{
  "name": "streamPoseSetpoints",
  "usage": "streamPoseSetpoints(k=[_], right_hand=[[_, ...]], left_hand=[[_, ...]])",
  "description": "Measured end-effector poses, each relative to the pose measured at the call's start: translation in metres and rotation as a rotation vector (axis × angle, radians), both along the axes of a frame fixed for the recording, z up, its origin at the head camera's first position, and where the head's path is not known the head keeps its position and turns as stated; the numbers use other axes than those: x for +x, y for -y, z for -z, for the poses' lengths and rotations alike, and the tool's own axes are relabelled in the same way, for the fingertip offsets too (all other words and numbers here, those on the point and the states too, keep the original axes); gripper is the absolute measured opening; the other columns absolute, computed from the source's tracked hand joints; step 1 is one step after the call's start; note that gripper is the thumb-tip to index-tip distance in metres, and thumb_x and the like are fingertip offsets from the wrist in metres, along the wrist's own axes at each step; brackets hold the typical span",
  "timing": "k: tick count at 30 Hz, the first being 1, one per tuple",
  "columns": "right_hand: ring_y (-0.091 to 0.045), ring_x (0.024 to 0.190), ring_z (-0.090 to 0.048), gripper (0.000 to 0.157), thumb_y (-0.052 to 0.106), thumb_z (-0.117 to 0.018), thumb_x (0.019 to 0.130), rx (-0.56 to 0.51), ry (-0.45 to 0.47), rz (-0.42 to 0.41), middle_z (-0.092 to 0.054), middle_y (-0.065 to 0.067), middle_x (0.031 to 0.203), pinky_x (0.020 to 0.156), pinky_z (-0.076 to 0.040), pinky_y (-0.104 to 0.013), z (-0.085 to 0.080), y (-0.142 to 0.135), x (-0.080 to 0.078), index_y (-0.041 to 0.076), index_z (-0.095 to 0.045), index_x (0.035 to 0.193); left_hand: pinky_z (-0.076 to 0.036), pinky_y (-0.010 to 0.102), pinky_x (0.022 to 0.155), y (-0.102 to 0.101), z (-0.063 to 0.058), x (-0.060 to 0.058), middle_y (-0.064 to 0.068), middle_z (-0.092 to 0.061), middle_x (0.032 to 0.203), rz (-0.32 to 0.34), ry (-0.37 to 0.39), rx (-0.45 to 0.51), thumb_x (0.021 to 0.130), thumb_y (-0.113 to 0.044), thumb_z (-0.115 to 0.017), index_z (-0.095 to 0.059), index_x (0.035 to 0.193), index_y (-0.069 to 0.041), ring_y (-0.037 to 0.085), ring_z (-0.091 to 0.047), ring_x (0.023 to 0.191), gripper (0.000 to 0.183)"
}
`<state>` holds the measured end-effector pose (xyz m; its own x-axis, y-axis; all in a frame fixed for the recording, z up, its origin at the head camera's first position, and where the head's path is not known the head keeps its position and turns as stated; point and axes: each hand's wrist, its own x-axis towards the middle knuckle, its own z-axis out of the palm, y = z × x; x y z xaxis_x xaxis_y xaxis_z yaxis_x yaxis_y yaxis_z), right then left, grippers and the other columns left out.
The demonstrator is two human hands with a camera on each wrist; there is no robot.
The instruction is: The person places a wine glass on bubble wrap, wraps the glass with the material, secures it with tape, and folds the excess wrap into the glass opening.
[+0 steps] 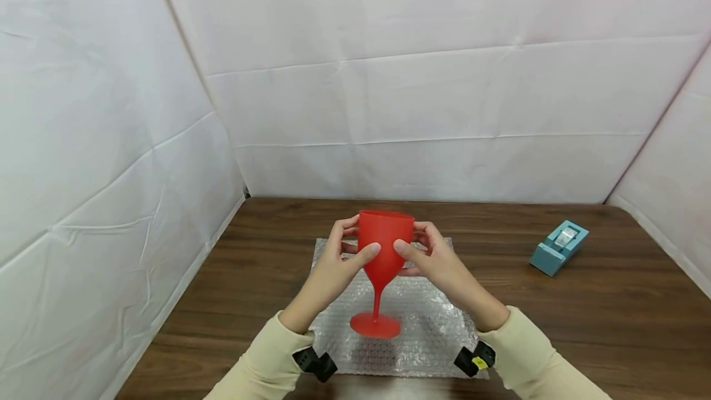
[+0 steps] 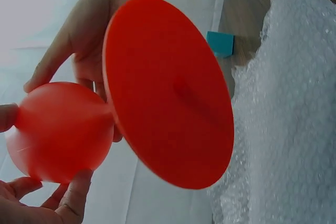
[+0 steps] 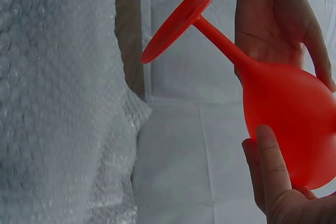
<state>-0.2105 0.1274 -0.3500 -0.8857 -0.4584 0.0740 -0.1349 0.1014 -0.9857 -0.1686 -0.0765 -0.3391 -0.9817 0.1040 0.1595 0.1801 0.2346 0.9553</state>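
Observation:
A red wine goblet is held upright, slightly tilted, above a sheet of bubble wrap. My left hand grips the bowl from the left, its thumb on the near side. From the right, my right hand grips the same bowl, thumb also in front. In the left wrist view the goblet's round foot faces the camera and covers part of the far hand. The stem shows in the right wrist view, free of both hands. The bubble wrap lies flat beneath.
A teal tape dispenser stands on the right of the brown wooden table. White cloth walls enclose the table at the back and both sides. Black wrist cameras sit on both cream sleeves.

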Motion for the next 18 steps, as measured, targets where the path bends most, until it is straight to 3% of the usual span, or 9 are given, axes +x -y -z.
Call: streamPoseSetpoints(k=[7, 18], right_hand=[[-0.029, 0.108, -0.058, 0.059, 0.033, -0.064, 0.092, -0.029, 0.08, -0.037, -0.046, -0.02, 0.129, 0.078, -0.057, -0.044, 0.01, 0.026, -0.005, 0.006, -0.034, 0.135], [-0.023, 0.088, -0.067, 0.06, 0.039, -0.065, 0.091, -0.008, 0.179, -0.088, -0.054, -0.021, 0.122, 0.081, -0.056, -0.049, 0.028, 0.057, -0.012, 0.004, -0.037, 0.13]], left_hand=[[-0.056, 0.039, 0.08, 0.022, 0.003, 0.004, 0.013, -0.047, 0.134, -0.048, 0.077, -0.024, 0.09, -0.033, -0.066, -0.034, 0.143, -0.012, 0.025, -0.055, 0.103, 0.065], [-0.056, 0.042, 0.081, 0.051, 0.021, 0.0, 0.018, -0.047, 0.132, -0.068, 0.163, -0.008, 0.092, -0.028, -0.062, -0.035, 0.14, -0.007, 0.026, -0.056, 0.103, 0.059]])
